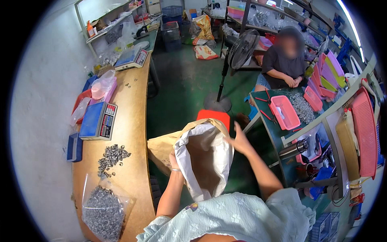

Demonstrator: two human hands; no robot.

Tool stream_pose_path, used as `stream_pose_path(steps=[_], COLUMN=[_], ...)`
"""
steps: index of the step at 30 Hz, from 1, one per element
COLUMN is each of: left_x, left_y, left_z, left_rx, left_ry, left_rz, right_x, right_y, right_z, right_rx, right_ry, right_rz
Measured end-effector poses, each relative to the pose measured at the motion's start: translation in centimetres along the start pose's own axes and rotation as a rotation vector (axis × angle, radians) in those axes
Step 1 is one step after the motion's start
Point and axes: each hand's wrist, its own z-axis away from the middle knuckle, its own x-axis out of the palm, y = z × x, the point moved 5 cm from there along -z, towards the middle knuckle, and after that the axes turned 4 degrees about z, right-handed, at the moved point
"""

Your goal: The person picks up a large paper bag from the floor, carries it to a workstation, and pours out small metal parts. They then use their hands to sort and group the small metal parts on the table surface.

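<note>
A large brown paper sack (163,141) with a white inner lining is held in front of me, its wide mouth facing up towards me. Inside, I make out only brown paper and shadow. My left hand (174,161) grips the left side of the sack's rim, with part of its fingers hidden by the paper. Beside the right rim is my right hand (241,140), its fingers stretched out and apart; the fingertips near the paper are slightly blurred.
Left, a wooden bench (135,97) carries a blue-topped scale (93,121), loose metal parts (111,159) and a clear bag of parts (102,209). Behind the sack stand a red stool (213,115) and a fan (244,48). A co-worker (284,60) sits at the green table (262,97).
</note>
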Motion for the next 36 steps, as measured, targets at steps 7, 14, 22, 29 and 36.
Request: stream_pose_path(steps=[7,14,22,29,36], left_x=[0.8,0.6,-9.8,6.0,-0.4], left_y=[-1.5,12.0,22.6,2.0,6.4], left_z=[-0.2,4.5,10.6,7.4,4.0], left_rx=[-0.029,0.091,0.59,0.428,0.131], left_ry=[-0.238,0.002,0.767,-0.088,0.241], left_rz=[-0.077,-0.334,-1.956,-2.867,-2.141], right_x=[5.7,-2.7,4.0,3.9,0.3], right_y=[7.1,9.3,5.6,3.4,1.2], right_z=[4.7,2.3,2.9,0.8,-3.2], right_rx=[0.184,0.377,0.609,0.483,-0.012], right_ry=[0.226,-0.433,-0.729,-0.932,-0.366], right_rz=[-0.637,-1.032,-1.128,-1.068,0.03])
